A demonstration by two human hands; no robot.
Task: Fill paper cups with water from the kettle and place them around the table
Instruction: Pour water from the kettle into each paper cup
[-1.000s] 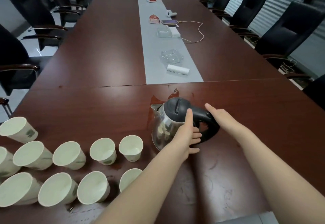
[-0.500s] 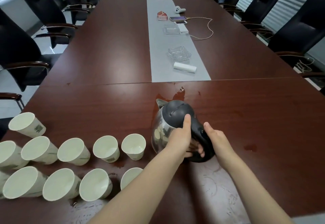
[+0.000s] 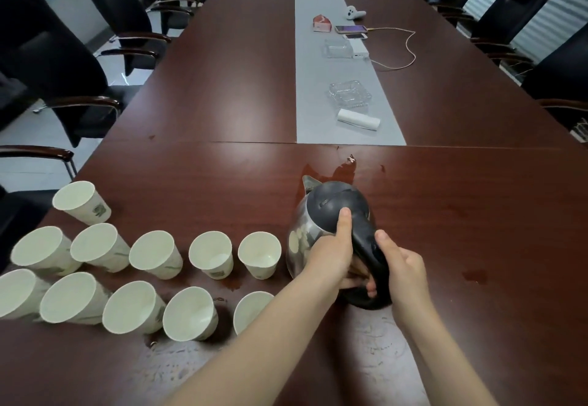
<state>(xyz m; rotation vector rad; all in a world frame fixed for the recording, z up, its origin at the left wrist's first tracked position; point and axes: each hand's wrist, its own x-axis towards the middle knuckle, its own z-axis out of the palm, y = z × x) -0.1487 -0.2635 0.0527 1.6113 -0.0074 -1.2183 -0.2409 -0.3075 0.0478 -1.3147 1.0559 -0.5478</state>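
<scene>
The kettle [image 3: 331, 230] stands on the dark wooden worktop [image 3: 206, 93], steel-bodied with a black lid and black handle, its spout pointing away from the person. Both hands are on it. The left hand [image 3: 331, 256] lies against the near side of the body, its thumb pressed flat on the black lid and its fingers curled in behind, between the body and the handle. The right hand [image 3: 402, 270] wraps the black handle from the right, thumb on top and fingers closed round the lower part of it. The two hands sit just beside each other, with the handle between them.

To the left of the kettle stand the paper cups [image 3: 210, 259], white with a green print, in two rough rows. The nearest cup of the far row is just beside the kettle's body; the left forearm crosses over the last cup of the near row. One cup stands apart at the far left.

A wet patch [image 3: 345, 170] spreads on the worktop just beyond the spout. Farther up lies a grey runner [image 3: 313, 87] carrying a glass ashtray [image 3: 350, 93] and a white roll [image 3: 358, 118].
</scene>
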